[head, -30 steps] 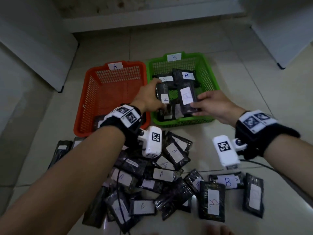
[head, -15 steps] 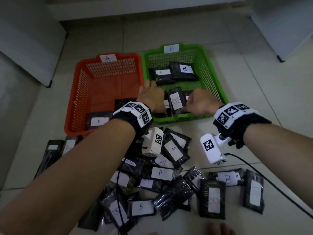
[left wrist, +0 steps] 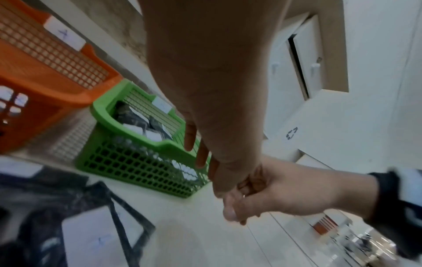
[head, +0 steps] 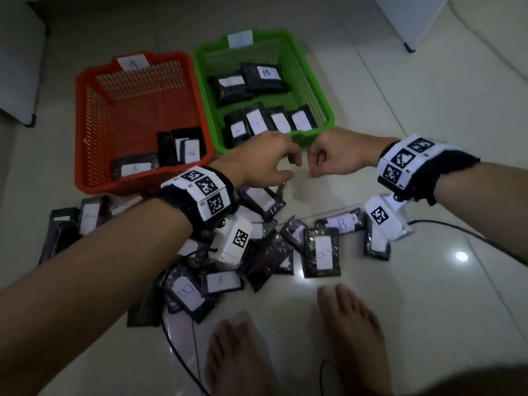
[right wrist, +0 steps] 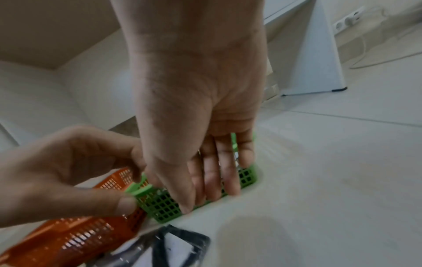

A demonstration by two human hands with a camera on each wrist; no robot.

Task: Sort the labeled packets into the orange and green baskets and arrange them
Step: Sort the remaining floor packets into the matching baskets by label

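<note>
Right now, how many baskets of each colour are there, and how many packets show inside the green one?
Orange basket: 1
Green basket: 1
Packets inside the green one: 6 visible
Total: 8

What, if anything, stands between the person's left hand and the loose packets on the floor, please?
Nothing visible does. The left hand hangs empty close above the pile's nearest packet, with only open air between them. The right hand is off to its side, also empty, not in the path.
</note>
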